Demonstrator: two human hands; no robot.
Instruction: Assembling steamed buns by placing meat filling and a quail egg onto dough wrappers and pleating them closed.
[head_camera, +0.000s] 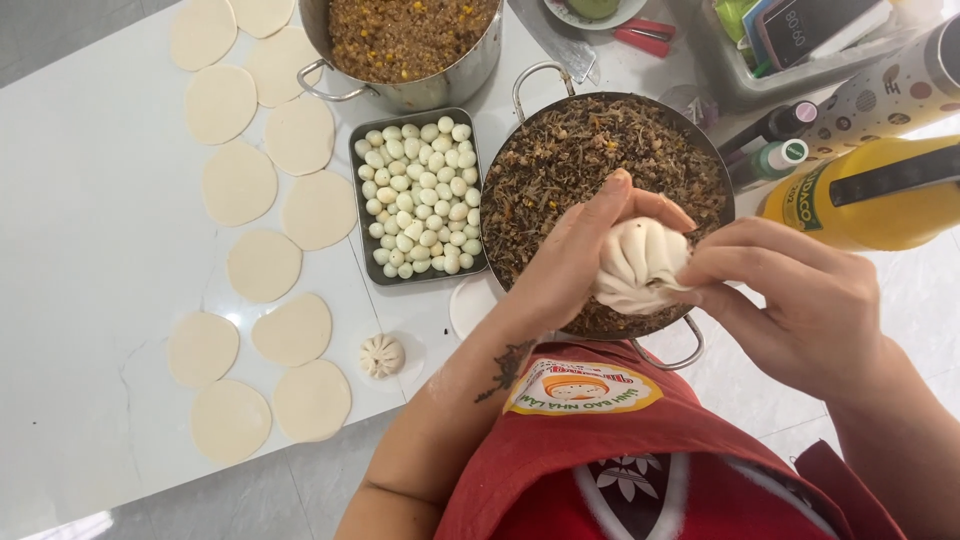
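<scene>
Left hand (570, 255) cups dumpling (640, 265), fingers curled round its left side | Right hand (800, 300) fingertips pinch pleated top edge | Dumpling held over pan (530, 140) of dark filling | Tray (357, 200) of small white eggs left of pan | 1 finished dumpling (381, 355) on table (90, 240) beside flat dough rounds (264, 265)

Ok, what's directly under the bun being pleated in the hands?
Under the bun, held by the left hand and right hand, sits the round pan of dark chopped filling. Its near part is covered.
</scene>
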